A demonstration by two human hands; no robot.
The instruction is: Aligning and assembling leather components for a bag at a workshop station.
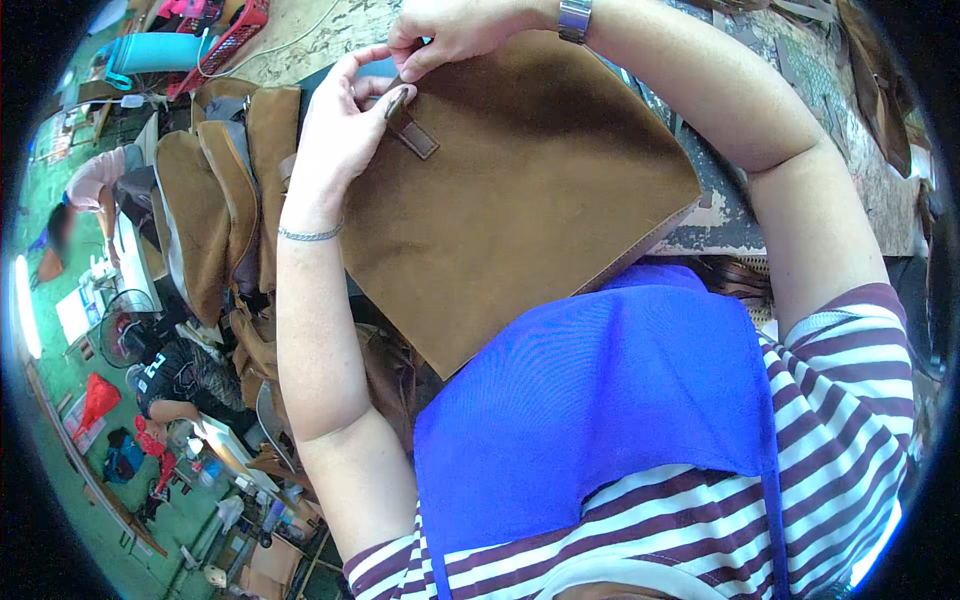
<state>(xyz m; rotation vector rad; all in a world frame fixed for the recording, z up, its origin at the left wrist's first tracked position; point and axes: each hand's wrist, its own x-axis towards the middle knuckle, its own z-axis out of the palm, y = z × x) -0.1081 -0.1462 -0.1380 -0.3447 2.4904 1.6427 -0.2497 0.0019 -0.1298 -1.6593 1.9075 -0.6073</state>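
Observation:
A large brown suede-like leather bag or panel [530, 180] lies flat before me, its near edge against my blue apron. Near its upper left side, a short stitched brown leather strap [418, 140] is attached. My left hand [345, 125] is closed on this strap, thumb and fingers pinching its upper part. Just above, fingertips of my right hand [455, 35] meet the left ones and pinch at the strap's upper end. Exactly what lies between the right fingertips is partly hidden.
More brown leather pieces or bags [205, 200] are stacked to the left. A worn worktable [740, 215] carries scraps at right. Far left stand a red basket [235, 45] with a turquoise roll [155, 55], a fan [125, 328], and two other people at work.

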